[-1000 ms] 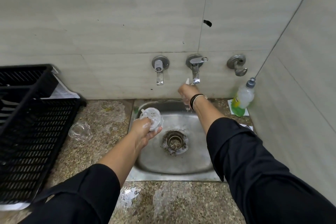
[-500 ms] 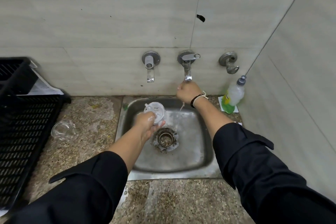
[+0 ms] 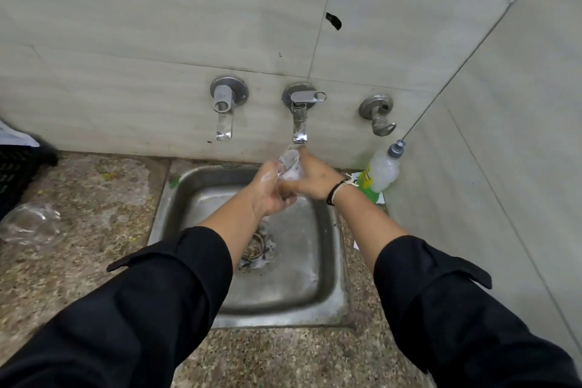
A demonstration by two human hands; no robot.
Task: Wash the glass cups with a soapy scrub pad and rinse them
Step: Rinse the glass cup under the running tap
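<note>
A clear glass cup [image 3: 289, 165] is held under the middle tap [image 3: 299, 123], where water runs onto it. My left hand [image 3: 267, 195], foamy at the knuckles, grips the cup from the left. My right hand [image 3: 315, 181] holds it from the right, fingers around the glass. Both hands are above the back of the steel sink [image 3: 327, 261]. A second glass cup [image 3: 30, 224] lies on its side on the counter at the far left. No scrub pad is in view.
A dish soap bottle [image 3: 382, 172] stands in the right corner by the wall. A black plastic crate [image 3: 17, 173] sits at the left edge. Another tap [image 3: 224, 116] and a wall valve [image 3: 379, 115] flank the running tap. The sink drain [image 3: 256, 249] holds foam.
My left hand has lifted the cup up and right to the running tap. My right hand has left the tap and now holds the cup too. The camera has shifted right.
</note>
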